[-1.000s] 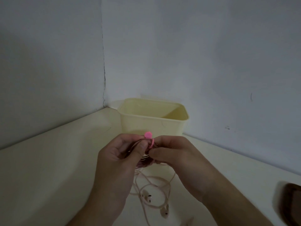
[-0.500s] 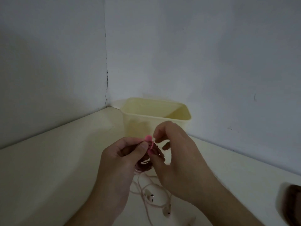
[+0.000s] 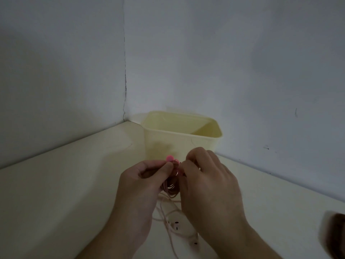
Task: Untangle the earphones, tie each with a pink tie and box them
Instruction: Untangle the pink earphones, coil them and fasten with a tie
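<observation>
The coiled earphones (image 3: 170, 186) are pinched by the left hand (image 3: 143, 186) in front of the box (image 3: 182, 139), the pink tie (image 3: 170, 158) at twelve o'clock is nipped by the right hand (image 3: 207, 176), and a slackened pinch could let the coil spring loose onto the bench (image 3: 65, 193).

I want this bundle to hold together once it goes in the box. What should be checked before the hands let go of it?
1. Coiled pale pink earphone cord held: ok, left hand pinches it.
2. Pink tie with round head on the coil: ok.
3. Tie fastened: cannot tell, right hand covers its end.
4. Earbuds gathered in: not ok, they trail loose on the cream table.
5. Pale yellow plastic box open, close behind the hands: ok.
</observation>
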A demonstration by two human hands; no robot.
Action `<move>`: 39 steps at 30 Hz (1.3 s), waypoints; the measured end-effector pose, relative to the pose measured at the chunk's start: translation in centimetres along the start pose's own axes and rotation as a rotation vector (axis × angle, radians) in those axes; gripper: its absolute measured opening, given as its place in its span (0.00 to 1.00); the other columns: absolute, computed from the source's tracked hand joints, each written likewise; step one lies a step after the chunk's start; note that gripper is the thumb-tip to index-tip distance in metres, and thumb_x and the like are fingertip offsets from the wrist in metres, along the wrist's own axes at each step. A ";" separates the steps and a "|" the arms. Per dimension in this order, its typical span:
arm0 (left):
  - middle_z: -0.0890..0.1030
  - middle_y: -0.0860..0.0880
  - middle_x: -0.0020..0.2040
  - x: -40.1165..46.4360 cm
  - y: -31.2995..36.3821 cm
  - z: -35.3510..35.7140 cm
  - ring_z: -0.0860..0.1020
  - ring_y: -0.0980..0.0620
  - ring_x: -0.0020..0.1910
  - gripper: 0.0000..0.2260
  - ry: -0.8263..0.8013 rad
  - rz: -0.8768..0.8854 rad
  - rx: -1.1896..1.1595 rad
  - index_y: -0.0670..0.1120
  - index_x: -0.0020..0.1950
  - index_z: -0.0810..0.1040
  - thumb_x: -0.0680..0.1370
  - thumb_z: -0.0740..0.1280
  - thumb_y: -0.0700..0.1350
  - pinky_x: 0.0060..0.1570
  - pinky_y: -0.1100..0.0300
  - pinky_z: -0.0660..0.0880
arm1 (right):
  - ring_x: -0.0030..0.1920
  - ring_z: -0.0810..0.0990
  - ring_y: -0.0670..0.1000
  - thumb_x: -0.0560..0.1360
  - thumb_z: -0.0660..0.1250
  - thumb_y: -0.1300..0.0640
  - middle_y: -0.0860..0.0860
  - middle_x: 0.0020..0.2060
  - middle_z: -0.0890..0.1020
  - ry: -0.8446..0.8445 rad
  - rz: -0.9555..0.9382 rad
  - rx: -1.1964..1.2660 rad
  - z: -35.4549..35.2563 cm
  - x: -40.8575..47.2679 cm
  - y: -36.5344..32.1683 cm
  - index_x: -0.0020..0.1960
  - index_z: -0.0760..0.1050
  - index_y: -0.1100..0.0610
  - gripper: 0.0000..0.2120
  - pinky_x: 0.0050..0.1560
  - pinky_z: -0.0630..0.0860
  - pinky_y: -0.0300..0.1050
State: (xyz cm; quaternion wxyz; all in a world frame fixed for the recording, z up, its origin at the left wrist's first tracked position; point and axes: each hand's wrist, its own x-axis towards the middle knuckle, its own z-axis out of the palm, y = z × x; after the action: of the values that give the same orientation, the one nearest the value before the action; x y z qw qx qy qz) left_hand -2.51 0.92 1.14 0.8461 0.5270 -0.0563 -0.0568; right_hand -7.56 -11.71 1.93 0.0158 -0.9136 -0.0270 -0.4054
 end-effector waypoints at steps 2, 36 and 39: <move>0.88 0.39 0.46 -0.1 0.0 0.1 0.87 0.41 0.47 0.10 0.001 0.003 0.008 0.39 0.49 0.88 0.69 0.77 0.40 0.52 0.50 0.82 | 0.40 0.77 0.54 0.69 0.77 0.63 0.51 0.44 0.78 0.019 0.009 0.017 0.2 0.0 0.1 0.41 0.80 0.57 0.06 0.34 0.68 0.44; 0.89 0.45 0.45 -1.0 0.6 0.1 0.87 0.49 0.41 0.08 -0.189 0.224 0.156 0.45 0.47 0.85 0.77 0.73 0.32 0.38 0.58 0.82 | 0.49 0.82 0.44 0.78 0.75 0.56 0.41 0.44 0.81 -0.156 0.308 0.587 -2.2 2.0 2.0 0.47 0.83 0.43 0.08 0.47 0.78 0.38; 0.88 0.45 0.46 -0.9 0.5 0.1 0.87 0.49 0.42 0.06 -0.199 0.202 0.152 0.42 0.50 0.84 0.77 0.73 0.33 0.40 0.57 0.83 | 0.46 0.84 0.45 0.78 0.74 0.57 0.42 0.43 0.83 -0.165 0.316 0.607 -2.4 2.1 2.3 0.44 0.82 0.45 0.08 0.47 0.80 0.44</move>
State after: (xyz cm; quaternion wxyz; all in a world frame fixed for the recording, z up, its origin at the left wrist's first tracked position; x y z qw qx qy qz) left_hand -3.37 1.13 1.58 0.7954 0.5729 -0.1970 -0.0191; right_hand -7.81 -14.02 5.11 0.3472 -0.8898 -0.0057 -0.2960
